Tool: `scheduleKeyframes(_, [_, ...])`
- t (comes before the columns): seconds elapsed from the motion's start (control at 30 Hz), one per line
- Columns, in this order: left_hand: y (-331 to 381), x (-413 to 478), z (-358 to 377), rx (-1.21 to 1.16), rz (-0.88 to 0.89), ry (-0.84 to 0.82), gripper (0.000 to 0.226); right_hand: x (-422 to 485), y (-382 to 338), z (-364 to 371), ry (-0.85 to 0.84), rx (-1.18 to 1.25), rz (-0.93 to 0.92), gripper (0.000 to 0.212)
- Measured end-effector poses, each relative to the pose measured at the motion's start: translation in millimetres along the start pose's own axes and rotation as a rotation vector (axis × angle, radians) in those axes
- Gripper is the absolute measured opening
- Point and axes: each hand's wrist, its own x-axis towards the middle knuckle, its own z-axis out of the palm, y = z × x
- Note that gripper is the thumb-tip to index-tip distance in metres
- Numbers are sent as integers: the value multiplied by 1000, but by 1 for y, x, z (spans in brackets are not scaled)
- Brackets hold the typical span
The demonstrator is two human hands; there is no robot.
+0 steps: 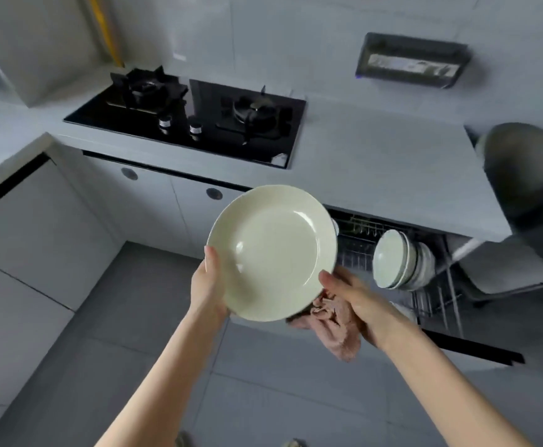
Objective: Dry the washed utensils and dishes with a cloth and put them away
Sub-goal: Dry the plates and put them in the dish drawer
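Watching the head view, I noted a cream plate [271, 251] held tilted in mid-air in front of the counter [376, 162], face toward the camera. Left hand [207, 285] gripped its left rim, thumb on the front, fingers closed behind. Right hand [352, 296] held the lower right rim, thumb on the edge, with a pink cloth [336, 324] bunched under the palm and against the plate's underside. Beyond, a pulled-out wire rack [438, 295] held a stack of bowls [399, 259] on edge. A black gas hob [186, 119] sat on the counter.
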Motion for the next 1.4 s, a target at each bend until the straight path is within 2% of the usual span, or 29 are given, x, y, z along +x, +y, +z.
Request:
scheduleKeyframes(0.13, [-30, -9, 62, 24, -76, -72, 37, -16, -4, -57, 23, 154, 31, 32])
scheduleKeyframes(0.23, [-49, -2, 94, 78, -145, -159, 34, -18, -3, -87, 99, 145, 60, 35])
scheduleKeyframes(0.3, [-60, 8, 113, 118, -205, -248, 31, -13, -1, -108, 219, 126, 97, 33])
scheduleKeyframes(0.43, [-69, 31, 155, 383, -295, -434, 23, 2, 0, -147, 441, 100, 195, 19])
scheduleKeyframes(0.53, [-72, 51, 188, 500, -301, -477, 18, 24, 0, -172, 571, 5, 233, 16])
scheduleKeyframes(0.67, [-74, 87, 222, 601, -309, -546, 25, 66, -3, -203, 680, -115, 275, 12])
scheduleKeyframes(0.8, [-101, 116, 263, 674, -283, -658, 31, 115, 3, -238, 751, -77, 361, 16])
scheduleKeyframes(0.87, [-125, 126, 282, 698, -331, -609, 32, 135, 10, -253, 776, -54, 407, 20])
scheduleKeyframes(0.93, [-145, 129, 294, 670, -466, -541, 32, 146, 13, -259, 783, -31, 439, 18])
scheduleKeyframes(1.07, [-177, 141, 324, 357, -798, -449, 24, 174, 25, -282, 799, -51, 457, 13])
scheduleKeyframes(1.23, [-213, 157, 350, 172, -917, -370, 12, 195, 44, -313, 803, -156, 484, 16])
scheduleKeyframes(1.4, [-255, 168, 373, 114, -947, -317, 23, 216, 57, -333, 812, -265, 427, 18])
